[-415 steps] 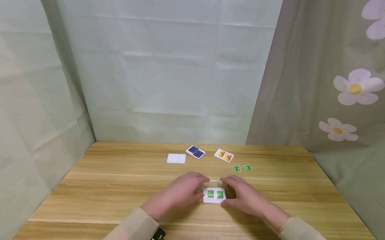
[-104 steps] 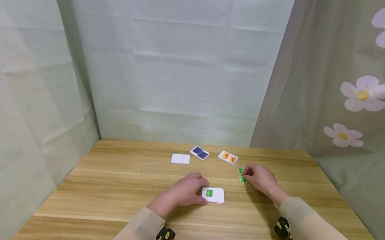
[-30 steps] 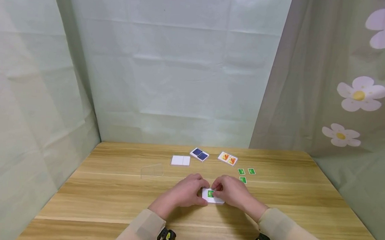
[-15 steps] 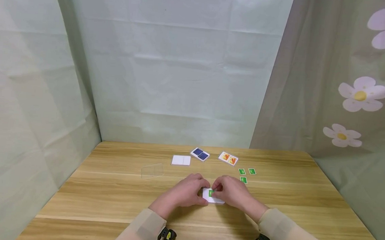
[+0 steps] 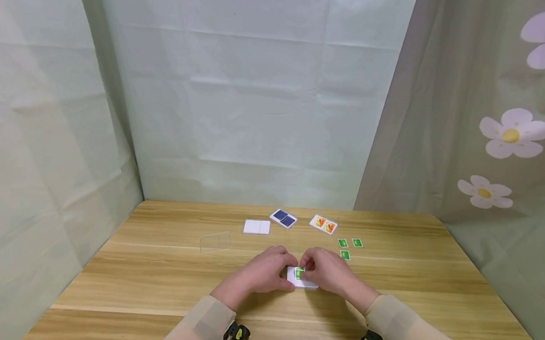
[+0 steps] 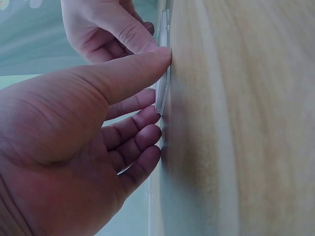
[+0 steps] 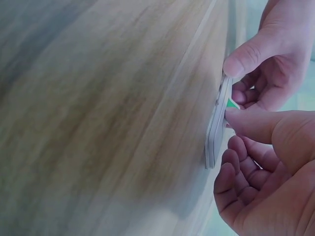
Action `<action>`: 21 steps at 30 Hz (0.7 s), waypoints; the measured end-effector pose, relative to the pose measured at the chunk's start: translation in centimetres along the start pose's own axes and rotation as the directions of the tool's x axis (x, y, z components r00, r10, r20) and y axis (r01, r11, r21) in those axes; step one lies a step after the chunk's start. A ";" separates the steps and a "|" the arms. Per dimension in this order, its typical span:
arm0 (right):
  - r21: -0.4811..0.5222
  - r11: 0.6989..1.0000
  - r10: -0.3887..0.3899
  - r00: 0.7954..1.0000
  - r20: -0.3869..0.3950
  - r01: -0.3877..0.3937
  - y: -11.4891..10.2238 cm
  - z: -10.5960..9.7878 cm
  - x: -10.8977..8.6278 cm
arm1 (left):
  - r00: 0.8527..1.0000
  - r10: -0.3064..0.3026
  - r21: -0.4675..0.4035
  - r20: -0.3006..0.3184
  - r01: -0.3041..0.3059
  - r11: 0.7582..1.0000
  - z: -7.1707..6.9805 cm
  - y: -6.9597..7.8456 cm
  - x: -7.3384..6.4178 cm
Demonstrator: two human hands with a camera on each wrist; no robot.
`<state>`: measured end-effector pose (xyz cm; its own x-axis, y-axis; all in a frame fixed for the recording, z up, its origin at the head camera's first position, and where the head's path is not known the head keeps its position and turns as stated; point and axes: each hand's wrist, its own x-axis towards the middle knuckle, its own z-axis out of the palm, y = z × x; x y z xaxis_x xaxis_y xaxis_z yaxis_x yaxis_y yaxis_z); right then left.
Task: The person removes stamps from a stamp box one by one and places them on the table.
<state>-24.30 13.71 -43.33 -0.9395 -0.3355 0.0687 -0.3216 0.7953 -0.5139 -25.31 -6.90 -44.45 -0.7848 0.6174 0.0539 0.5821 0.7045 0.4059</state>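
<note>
My left hand (image 5: 266,271) grips the left end of a flat white rectangular case (image 5: 309,285), its thumb along the near edge and fingers at the far edge. Over the case, my right hand (image 5: 329,270) pinches at a small green square card (image 5: 298,273), partly covered by the fingertips. In the right wrist view, a corner of the green card (image 7: 231,103) stands up from the case (image 7: 214,142) beside the right thumb. The left wrist view has the case (image 6: 163,91) edge-on, low on the table, with the left thumb against it.
Three loose green square cards (image 5: 345,255) lie to the right. A clear cover (image 5: 216,242) lies to the left. Along the back are a white case (image 5: 256,227), a dark blue one (image 5: 283,218) and an orange-patterned one (image 5: 323,224). Curtains surround the wooden table (image 5: 157,294).
The clear cover came off the case and lies left. Three loose green cards are at right, up from two. My right hand returned from them to the case's remaining green card, which shifted slightly.
</note>
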 end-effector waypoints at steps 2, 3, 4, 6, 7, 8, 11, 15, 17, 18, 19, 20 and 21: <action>0.006 1.000 -0.001 1.000 0.000 0.001 0.0 -0.1 0.0 | 1.000 -0.003 0.000 0.000 0.003 1.000 0.0 0.0 0.0; 0.008 1.000 -0.001 1.000 -0.001 0.001 0.0 -0.1 0.0 | 1.000 -0.004 0.001 0.000 0.004 1.000 0.0 0.1 0.0; 0.010 1.000 -0.001 1.000 -0.002 0.001 0.0 0.0 0.0 | 1.000 -0.005 0.002 0.000 0.005 1.000 0.0 0.1 0.0; 0.014 1.000 -0.001 1.000 -0.001 0.001 0.0 0.0 0.0 | 1.000 -0.007 0.005 0.001 0.007 1.000 0.0 0.1 0.0; 0.015 1.000 -0.001 1.000 -0.001 0.001 0.1 0.0 0.0 | 1.000 -0.009 0.005 0.002 0.009 1.000 0.0 0.1 0.0; 0.016 1.000 -0.001 1.000 0.000 0.001 0.1 0.1 0.1 | 1.000 -0.012 0.005 0.003 0.012 1.000 0.0 0.1 0.0; 0.018 1.000 0.001 1.000 0.005 -0.001 0.2 0.2 0.1 | 1.000 -0.013 0.007 0.003 0.013 1.000 -0.1 0.2 -0.1; 0.020 1.000 0.000 1.000 -0.003 0.000 0.3 0.1 0.0 | 1.000 -0.014 0.005 0.002 0.014 1.000 -0.1 0.3 -0.1; 0.029 1.000 -0.005 1.000 -0.008 0.005 0.5 -0.1 0.0 | 1.000 -0.018 0.004 0.003 0.018 1.000 -0.1 0.2 -0.1; 0.037 0.999 -0.007 1.000 -0.011 0.007 0.5 -0.3 -0.1 | 1.000 -0.019 0.003 0.003 0.019 1.000 -0.1 0.2 -0.1; 0.044 0.999 -0.008 1.000 -0.013 0.009 0.6 -0.4 -0.1 | 1.000 -0.022 0.003 0.005 0.022 1.000 -0.1 0.2 -0.1; 0.053 0.999 -0.012 1.000 -0.016 0.012 0.7 -0.6 -0.2 | 1.000 -0.024 0.002 0.005 0.024 1.000 -0.1 0.2 -0.1; 0.059 0.998 -0.015 1.000 -0.019 0.016 0.8 -0.7 -0.2 | 1.000 -0.025 0.002 0.005 0.025 1.000 -0.1 0.2 -0.1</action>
<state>-24.44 14.83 -43.16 -0.9368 -0.3374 0.0926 -0.3289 0.7589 -0.5621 -25.18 -6.86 -44.31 -0.7983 0.6010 0.0389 0.5624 0.7208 0.4051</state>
